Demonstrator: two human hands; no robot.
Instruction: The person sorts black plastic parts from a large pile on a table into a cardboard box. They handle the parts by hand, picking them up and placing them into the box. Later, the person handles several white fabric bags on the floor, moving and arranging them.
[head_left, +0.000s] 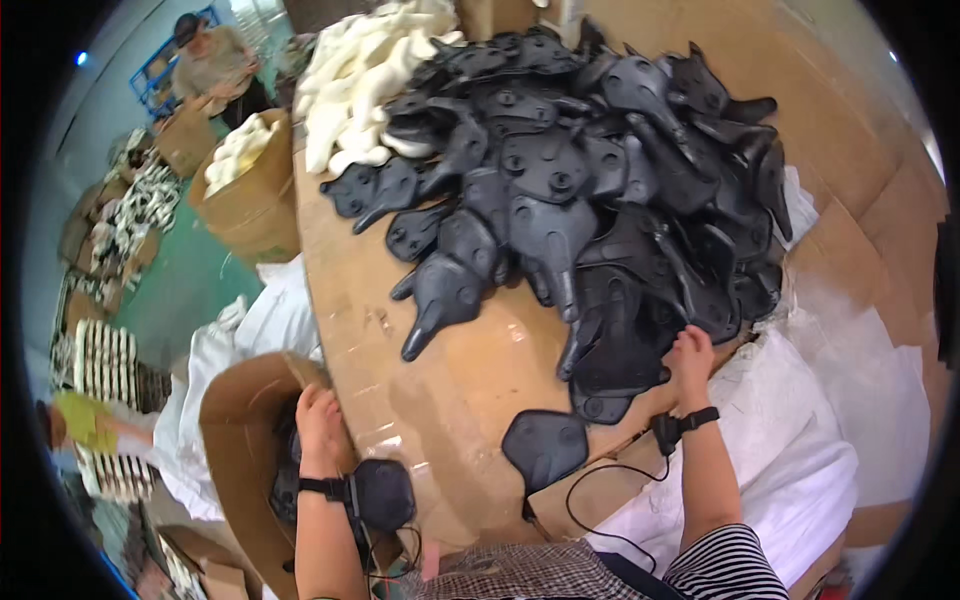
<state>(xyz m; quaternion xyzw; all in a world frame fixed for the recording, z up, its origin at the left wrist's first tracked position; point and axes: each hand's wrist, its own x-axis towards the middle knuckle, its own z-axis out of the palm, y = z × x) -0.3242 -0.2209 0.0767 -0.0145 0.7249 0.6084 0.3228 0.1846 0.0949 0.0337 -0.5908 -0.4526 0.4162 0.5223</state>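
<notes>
Black moulded pieces [548, 235], each with a broad flat plate and a tapering arm, are heaped across the cardboard-covered table. At the heap's near right edge is my right hand [692, 368], fingers bent against the black pieces there and closed on one; its fingertips are partly lost among them. My left hand [320, 432] is over the right wall of an open cardboard box [235, 410], fingers loosely bent and no piece visible in them. More black pieces lie inside that box. One black plate [386, 495] shows beside my left wrist, another [545, 448] lies at the table's near edge.
Cream-white pieces [360, 85] are piled at the table's far left. A cardboard box [245, 195] holding similar white pieces stands beyond it. White sacks [760, 430] bulge at the right; others lie left. A cable [570, 490] loops near my right wrist. A person [212, 65] is at far left.
</notes>
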